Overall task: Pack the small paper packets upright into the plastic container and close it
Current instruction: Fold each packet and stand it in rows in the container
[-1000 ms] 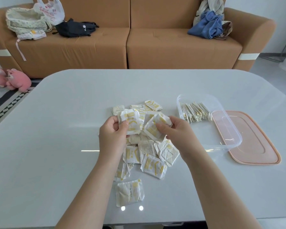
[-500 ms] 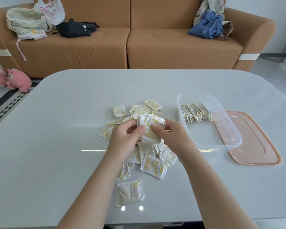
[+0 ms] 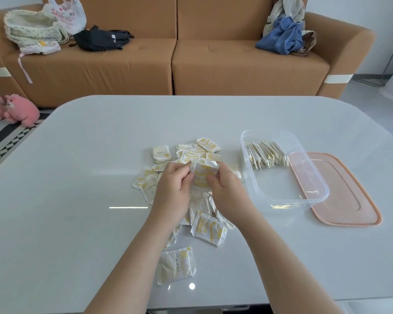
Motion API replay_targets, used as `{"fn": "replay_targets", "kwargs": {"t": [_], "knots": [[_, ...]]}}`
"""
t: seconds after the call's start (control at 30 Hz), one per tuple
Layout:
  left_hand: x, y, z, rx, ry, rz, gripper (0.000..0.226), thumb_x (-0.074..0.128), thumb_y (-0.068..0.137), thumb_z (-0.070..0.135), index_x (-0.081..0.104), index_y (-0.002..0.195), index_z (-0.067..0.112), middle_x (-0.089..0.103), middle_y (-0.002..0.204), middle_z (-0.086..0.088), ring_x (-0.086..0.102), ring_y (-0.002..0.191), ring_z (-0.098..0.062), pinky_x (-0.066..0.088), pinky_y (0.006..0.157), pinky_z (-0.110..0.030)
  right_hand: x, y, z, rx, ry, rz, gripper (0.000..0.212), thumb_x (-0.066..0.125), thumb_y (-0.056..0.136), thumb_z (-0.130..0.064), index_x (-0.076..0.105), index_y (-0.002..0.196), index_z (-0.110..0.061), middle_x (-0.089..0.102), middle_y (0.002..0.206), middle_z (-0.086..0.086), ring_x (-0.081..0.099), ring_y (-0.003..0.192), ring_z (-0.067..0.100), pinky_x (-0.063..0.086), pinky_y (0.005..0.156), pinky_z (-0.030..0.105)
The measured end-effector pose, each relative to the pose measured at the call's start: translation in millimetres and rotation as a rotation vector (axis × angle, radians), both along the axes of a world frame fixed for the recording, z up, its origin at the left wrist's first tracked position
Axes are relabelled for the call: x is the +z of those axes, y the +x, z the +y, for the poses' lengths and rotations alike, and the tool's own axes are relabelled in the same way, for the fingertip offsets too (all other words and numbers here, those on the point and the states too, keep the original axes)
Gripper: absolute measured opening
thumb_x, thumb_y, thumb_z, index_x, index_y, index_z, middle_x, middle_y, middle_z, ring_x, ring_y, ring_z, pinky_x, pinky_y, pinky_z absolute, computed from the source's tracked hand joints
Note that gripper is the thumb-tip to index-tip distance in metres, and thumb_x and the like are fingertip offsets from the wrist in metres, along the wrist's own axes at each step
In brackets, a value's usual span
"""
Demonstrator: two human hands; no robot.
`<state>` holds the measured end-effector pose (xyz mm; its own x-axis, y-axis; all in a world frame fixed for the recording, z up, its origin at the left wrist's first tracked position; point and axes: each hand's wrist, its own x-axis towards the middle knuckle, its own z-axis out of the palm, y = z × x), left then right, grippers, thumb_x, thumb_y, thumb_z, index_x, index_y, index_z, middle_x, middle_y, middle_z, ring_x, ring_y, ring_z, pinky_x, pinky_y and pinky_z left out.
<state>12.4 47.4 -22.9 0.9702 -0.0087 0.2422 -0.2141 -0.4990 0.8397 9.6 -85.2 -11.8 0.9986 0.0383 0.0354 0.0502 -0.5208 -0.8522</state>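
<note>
Above loose packet pile [image 3: 186, 193] at table [image 3: 77, 200] centre, L hand [image 3: 173, 189] & R hand [image 3: 225, 191] both pinch a small packet stack [image 3: 203, 175], container [image 3: 281, 175] w/ upright row [image 3: 266, 156] to R, lid [image 3: 340, 191] off; risk: uneven pinch fans stack, packets drop flat.

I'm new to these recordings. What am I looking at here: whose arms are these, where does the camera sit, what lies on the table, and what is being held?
There is no machine here. These are a person's bare arms, filmed by one camera worn on their head that looks forward and down. The left hand and right hand together pinch the held packets above a loose pile of packets on the pale table. To the right stands a clear plastic container, open, with an upright row of packets at its far end. Its pink lid lies beside it. A brown sofa is behind.
</note>
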Motion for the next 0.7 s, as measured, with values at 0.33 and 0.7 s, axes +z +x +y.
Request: {"fn": "replay_targets", "kwargs": {"t": [0.33,0.7], "knots": [[0.0,3.8,-8.6,0.052,-0.054,0.017,0.033,0.049,0.098,0.01,0.061,0.128,0.016,0.054,0.099,0.001,0.056,0.087,-0.01,0.038,0.075,-0.013,21.5,-0.6,-23.6,-0.127,-0.099,-0.251,0.013,0.048,0.095,-0.006,0.053,0.107,-0.006,0.057,0.084,0.002,0.051,0.08,0.026,0.028,0.063,0.029],[-4.5,5.9,-18.1,0.016,-0.041,0.092,0.03,0.051,0.096,0.015,0.064,0.123,0.022,0.062,0.111,0.011,0.055,0.094,0.006,0.037,0.074,0.001,36.5,74.6,-161.0,-0.554,-0.625,-0.156,0.017,0.046,0.088,-0.009,0.059,0.09,0.002,0.062,0.09,0.021,0.049,0.08,0.035,0.034,0.063,0.034]]}}
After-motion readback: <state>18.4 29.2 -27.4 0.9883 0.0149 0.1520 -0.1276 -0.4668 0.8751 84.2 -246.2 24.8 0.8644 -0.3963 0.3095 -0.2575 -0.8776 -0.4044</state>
